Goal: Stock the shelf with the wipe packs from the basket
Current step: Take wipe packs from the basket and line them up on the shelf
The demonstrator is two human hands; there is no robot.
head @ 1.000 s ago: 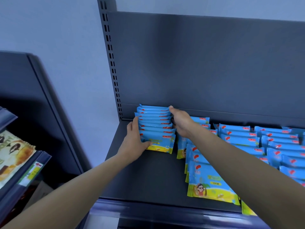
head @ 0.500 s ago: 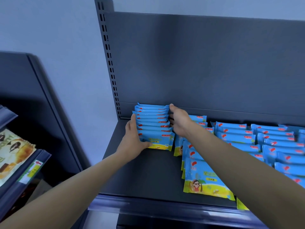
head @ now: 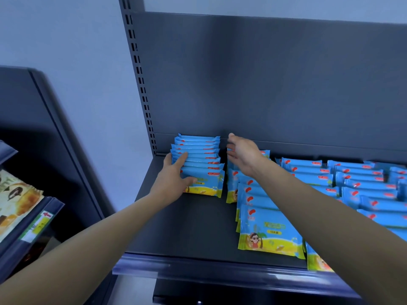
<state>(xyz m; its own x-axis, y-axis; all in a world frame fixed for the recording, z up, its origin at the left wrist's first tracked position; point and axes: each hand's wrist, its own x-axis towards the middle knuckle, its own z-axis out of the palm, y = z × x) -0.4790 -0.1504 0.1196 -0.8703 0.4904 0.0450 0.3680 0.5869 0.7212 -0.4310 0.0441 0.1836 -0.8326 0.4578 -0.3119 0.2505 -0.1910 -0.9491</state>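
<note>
Far 9 o'clock of the view: a neighbouring rack point(head: 66, 150) w/ snack bags point(head: 15, 199) and a yellow price tag point(head: 40, 223) on its rail, not part of this job. Next comes the slotted upright point(head: 141, 84), then the shelf point(head: 187, 227), a dark deck that is bare at approx 7 o'clock.

L hand point(head: 174, 179) is at 10 o'clock on the deck. Fingers are straight and laid against the left end of the leftmost row of wipe packs point(head: 198, 159), w/ the thumb across the front pack's face. It presses, no pinch. The row stands shingled, its backmost pack near the back panel point(head: 264, 84), and it stops well short of the front rail point(head: 198, 267).

R hand point(head: 242, 155) is at 12 o'clock, palm turned left, fingers loosely spread, holding nothing. It is apart from the leftmost row and hovers over the back of the second row point(head: 259, 216). That row runs back to front, w/ its front pack point(head: 268, 232) at 5 o'clock near the rail. From 1 to 3 o'clock there are further rows point(head: 352, 179), packed close and cut off by the frame edge.

Progress, my read: well along. Most rows look filled front to back. The leftmost row is the short one, w/ room in front for more packs. This looks like squaring-up, not placing. The basket isn't in view, so I can't tell how many packs are left. The shelf's right end isn't visible either.
</note>
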